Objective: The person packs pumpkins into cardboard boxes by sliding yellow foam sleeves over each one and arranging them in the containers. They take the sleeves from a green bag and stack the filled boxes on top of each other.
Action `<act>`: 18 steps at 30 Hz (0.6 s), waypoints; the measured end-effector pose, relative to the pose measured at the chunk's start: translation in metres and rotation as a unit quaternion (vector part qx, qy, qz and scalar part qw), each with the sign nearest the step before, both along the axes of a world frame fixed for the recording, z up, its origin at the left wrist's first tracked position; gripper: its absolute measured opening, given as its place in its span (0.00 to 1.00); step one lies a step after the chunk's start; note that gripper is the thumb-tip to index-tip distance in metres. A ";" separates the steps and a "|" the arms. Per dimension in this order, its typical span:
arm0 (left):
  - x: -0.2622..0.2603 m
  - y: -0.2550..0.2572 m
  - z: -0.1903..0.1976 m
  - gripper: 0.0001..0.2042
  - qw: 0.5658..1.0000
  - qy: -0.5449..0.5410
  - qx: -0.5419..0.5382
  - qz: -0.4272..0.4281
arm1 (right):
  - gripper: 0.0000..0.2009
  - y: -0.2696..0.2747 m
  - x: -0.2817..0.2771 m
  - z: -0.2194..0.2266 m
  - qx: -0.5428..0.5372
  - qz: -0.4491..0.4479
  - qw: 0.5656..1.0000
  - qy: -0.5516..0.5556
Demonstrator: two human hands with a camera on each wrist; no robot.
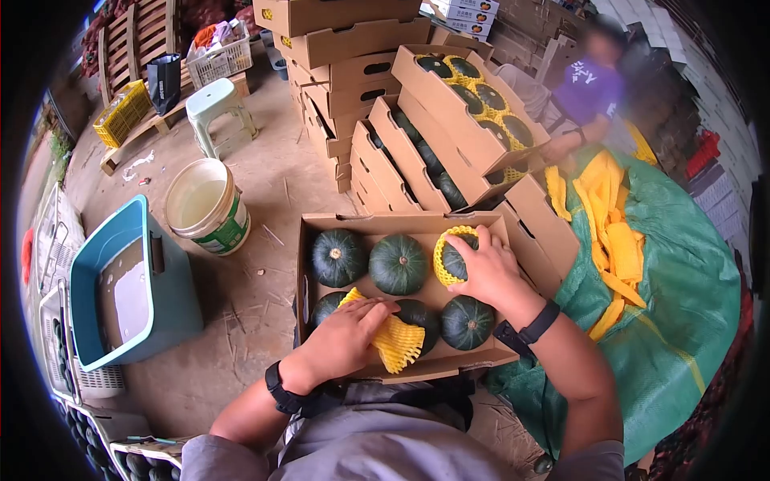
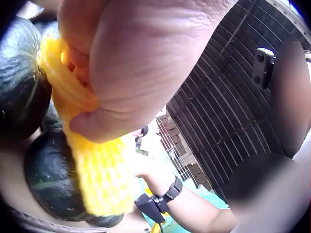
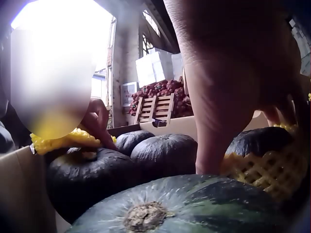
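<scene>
In the head view, an open cardboard box (image 1: 361,224) holds two rows of dark green pumpkins (image 1: 399,264). My right hand (image 1: 491,271) grips the far right pumpkin (image 1: 459,255), which sits in a yellow foam net (image 1: 440,258); thumb and fingers spread round it. My left hand (image 1: 343,335) holds a loose yellow foam net sleeve (image 1: 399,343) over the near row, partly hiding two pumpkins there. The left wrist view shows this sleeve (image 2: 104,177) hanging flat below the thumb. Close to my right wrist is a bare near right pumpkin (image 1: 468,322).
A green sack (image 1: 682,280) with yellow foam nets (image 1: 613,232) stands to the right. Beyond the box are stacked cartons (image 1: 353,48) and a tilted box of netted pumpkins (image 1: 449,120). A blue tub (image 1: 172,297) and a bucket (image 1: 200,204) stand left. Another person (image 1: 589,88) sits back right.
</scene>
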State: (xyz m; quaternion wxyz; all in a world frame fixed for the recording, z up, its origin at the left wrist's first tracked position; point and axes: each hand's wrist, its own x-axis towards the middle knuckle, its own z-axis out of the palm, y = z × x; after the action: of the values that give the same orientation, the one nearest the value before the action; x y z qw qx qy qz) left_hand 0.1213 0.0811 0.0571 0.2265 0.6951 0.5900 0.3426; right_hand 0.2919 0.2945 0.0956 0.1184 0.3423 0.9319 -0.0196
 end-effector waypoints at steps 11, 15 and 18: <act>0.008 -0.005 0.032 0.12 0.974 -0.185 -0.017 0.127 | 0.24 -0.077 0.013 0.024 -0.601 -0.056 0.654 0.456; 0.001 -0.005 0.045 0.20 0.991 -0.083 -0.034 0.101 | 0.14 -0.107 0.018 0.018 -0.540 -0.046 0.719 0.436; 0.008 -0.005 0.045 0.23 0.998 -0.043 -0.007 0.039 | 0.15 -0.100 0.016 0.020 -0.446 0.105 0.805 0.376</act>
State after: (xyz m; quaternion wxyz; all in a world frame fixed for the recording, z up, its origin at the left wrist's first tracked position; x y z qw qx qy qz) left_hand 0.1291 0.0765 0.1023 0.2425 0.6548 0.6088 0.3765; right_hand 0.3077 0.1944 0.1158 -0.1008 0.1179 0.8221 -0.5479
